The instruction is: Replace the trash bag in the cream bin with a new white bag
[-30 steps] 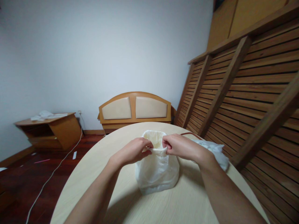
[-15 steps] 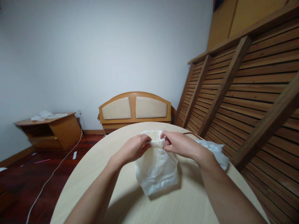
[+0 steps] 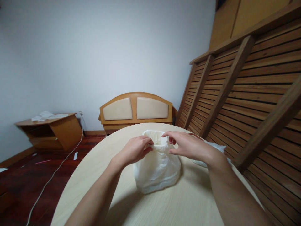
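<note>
A thin, translucent white bag (image 3: 157,172) with a gathered rim stands on the round pale table (image 3: 98,163), its mouth facing up and partly open. My left hand (image 3: 136,148) pinches the near left part of that rim between thumb and fingers. Just right of the mouth is my right hand (image 3: 184,143), with thumb and fingers apart and nothing between them. Its fingertips are close to the rim; whether one touches it I cannot tell. The bag's inside looks pale yellowish, and its far side is partly hidden.
Behind my right forearm lies crumpled white material (image 3: 199,163), partly hidden, near a brown strap (image 3: 197,136). Slatted wooden panels (image 3: 225,103) lean along the right side. A headboard (image 3: 135,108) stands beyond the table. At left are a low cabinet (image 3: 66,133) and a cable (image 3: 55,174).
My right hand has let go of the rim and opened, shifting slightly right. The bag's body has spread wider and its bottom edge sits a little farther away. My left hand keeps its pinch.
</note>
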Demonstrator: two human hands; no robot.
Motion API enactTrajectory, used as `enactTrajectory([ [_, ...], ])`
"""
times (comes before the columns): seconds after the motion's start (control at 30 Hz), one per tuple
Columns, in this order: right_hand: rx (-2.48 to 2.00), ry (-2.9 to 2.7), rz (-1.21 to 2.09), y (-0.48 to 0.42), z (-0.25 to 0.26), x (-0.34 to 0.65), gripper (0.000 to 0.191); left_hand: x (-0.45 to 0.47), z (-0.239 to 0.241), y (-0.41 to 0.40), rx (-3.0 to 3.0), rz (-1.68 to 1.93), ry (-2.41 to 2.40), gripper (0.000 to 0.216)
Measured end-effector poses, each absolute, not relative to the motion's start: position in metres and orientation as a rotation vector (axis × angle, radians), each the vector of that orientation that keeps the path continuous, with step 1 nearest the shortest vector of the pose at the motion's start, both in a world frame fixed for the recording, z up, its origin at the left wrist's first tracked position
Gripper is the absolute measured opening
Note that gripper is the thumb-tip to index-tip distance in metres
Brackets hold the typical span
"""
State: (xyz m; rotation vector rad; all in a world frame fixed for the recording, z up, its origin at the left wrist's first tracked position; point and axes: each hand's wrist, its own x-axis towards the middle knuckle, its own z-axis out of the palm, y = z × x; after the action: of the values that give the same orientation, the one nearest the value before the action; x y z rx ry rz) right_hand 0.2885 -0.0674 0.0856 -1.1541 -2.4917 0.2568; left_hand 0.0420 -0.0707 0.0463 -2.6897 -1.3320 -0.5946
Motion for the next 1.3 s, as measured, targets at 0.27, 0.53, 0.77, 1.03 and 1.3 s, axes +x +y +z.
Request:
enactTrajectory([
  [0.27, -1.067, -2.475, 0.382, -0.055, 0.081, 0.288, 0.084, 0.05, 0.058, -0.085, -2.99, -0.512, -1.206, 0.011],
  [0.53, -1.056, -2.585, 0.591, -0.044, 0.064, 0.293, 0.116, 0.044, 0.056, -0.083, -3.134, -0.911, -1.189, 0.076],
  [0.77, -1.103, -2.594, 0.594, -0.038, 0.058, 0.292, 0.128, 0.032, 0.03, -0.055, -3.212, -1.105, -1.452, 0.115],
  [1.03, -1.167, -2.55, 0.647, -0.034, 0.055, 0.289, 0.135, 0.027, 0.024, -0.053, -3.271, -1.142, -1.499, 0.133],
  [1.3, -1.069, -2.45, 0.848, -0.02, 0.036, 0.289, 0.15, 0.033, -0.029, -0.064, -2.915, -1.521, -1.477, 0.116],
])
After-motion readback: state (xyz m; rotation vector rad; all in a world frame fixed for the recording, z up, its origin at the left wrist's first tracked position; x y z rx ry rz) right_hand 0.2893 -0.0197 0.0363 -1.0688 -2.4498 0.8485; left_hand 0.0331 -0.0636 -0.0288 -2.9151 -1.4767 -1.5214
